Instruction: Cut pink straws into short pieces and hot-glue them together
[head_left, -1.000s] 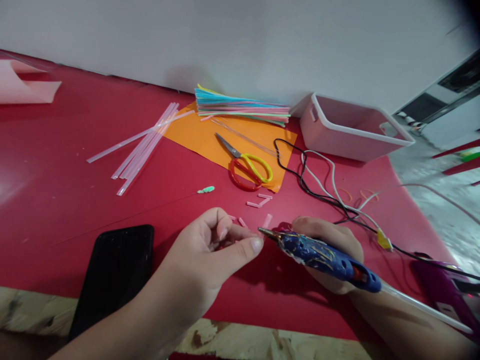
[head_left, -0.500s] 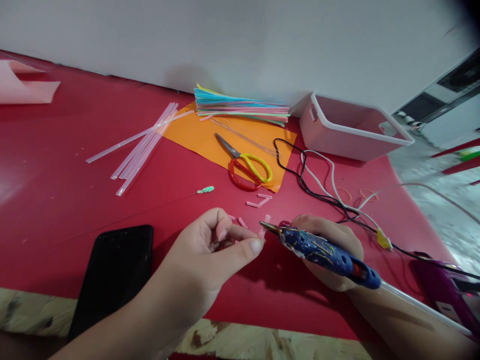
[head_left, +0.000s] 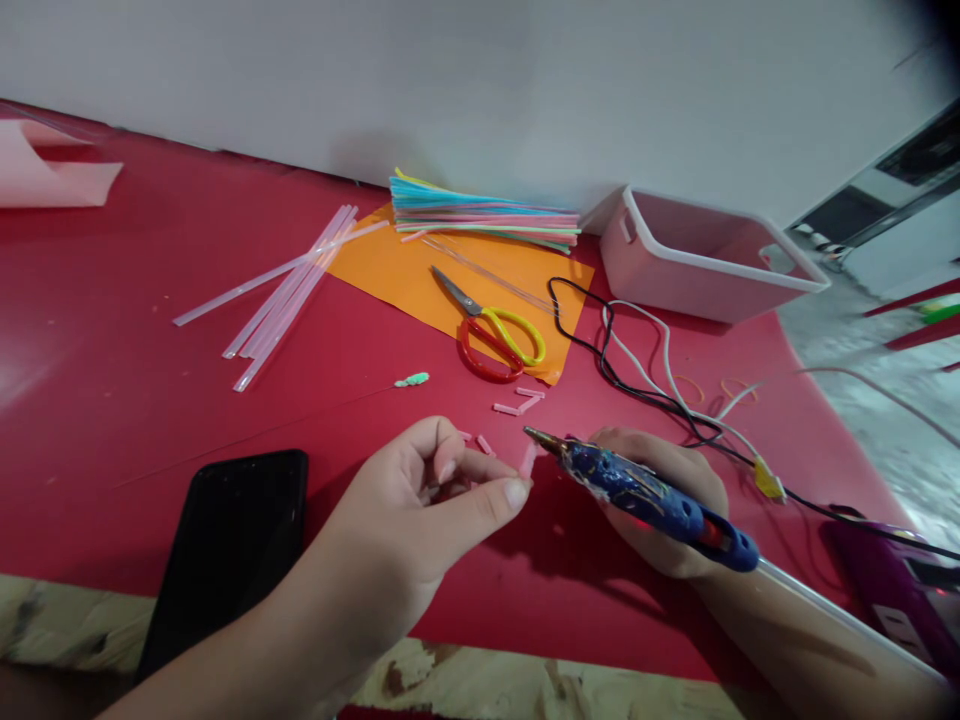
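Between thumb and forefinger, my left hand (head_left: 435, 500) pinches a short pink pipe cleaner piece (head_left: 529, 459) standing up from the fingertips. My right hand (head_left: 667, 480) is wrapped round a blue hot glue gun (head_left: 652, 505) smeared with dried glue; a clear glue stick (head_left: 832, 610) runs out of its back end. The metal nozzle (head_left: 541, 439) points left, just above the pink piece; whether they touch I cannot tell. More short pink pieces (head_left: 517, 405) lie on the red table just beyond my left hand. A thin wire with a green fuzzy tip (head_left: 412, 380) rests further left.
Scissors (head_left: 495, 335) and a bundle of coloured pipe cleaners (head_left: 484, 212) lie on an orange sheet (head_left: 382, 275). Glue sticks (head_left: 289, 285) are at left, near a black phone (head_left: 232, 550). Tangled cables (head_left: 637, 385) run right, below a pink bin (head_left: 667, 265).
The glue gun's nozzle has shifted slightly up, from beside the pink piece to above it. My left hand holds nearly still.
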